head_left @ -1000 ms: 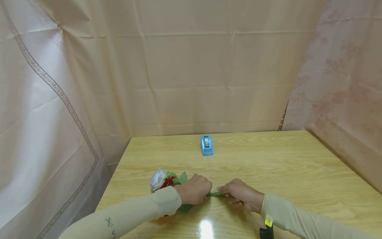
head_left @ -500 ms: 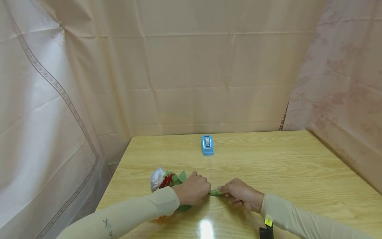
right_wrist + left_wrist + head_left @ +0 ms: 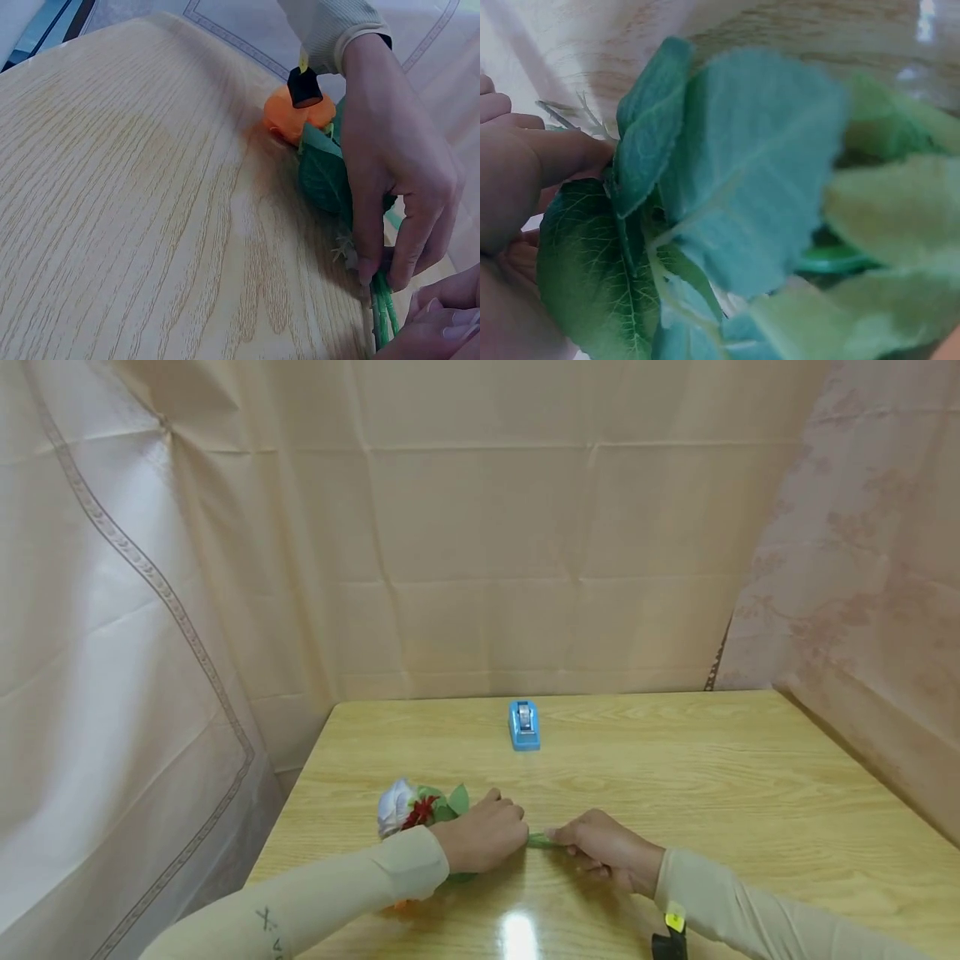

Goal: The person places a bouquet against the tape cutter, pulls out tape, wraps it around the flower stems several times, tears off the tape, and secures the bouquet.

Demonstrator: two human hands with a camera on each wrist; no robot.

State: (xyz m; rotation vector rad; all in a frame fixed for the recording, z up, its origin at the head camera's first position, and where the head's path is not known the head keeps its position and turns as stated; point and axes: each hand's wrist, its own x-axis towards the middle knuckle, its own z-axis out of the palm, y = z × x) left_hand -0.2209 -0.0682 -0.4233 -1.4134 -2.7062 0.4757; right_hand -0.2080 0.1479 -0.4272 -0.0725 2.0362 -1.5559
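A bunch of artificial flowers lies on the wooden table, its blooms to the left. In the head view I see a white rose [image 3: 396, 807] and a dark red flower [image 3: 420, 812]; an orange flower [image 3: 292, 116] shows better in the right wrist view. My left hand [image 3: 482, 833] grips the bunch's green stems [image 3: 384, 307] below the leaves, thumb and fingers around them. Close to its right, my right hand [image 3: 609, 845] pinches the stem ends. Broad green leaves [image 3: 757, 157] fill the left wrist view and partly cover the left fingers.
A blue tape dispenser [image 3: 524, 725] with a roll in it stands near the back of the table [image 3: 675, 760]. Beige cloth [image 3: 480, 527] hangs behind and along both sides. Bright light reflects off the front of the tabletop.
My left hand has slid slightly left along the stems, and the gap between the hands has grown a little. The right hand has stayed almost still. The head view has shifted slightly.
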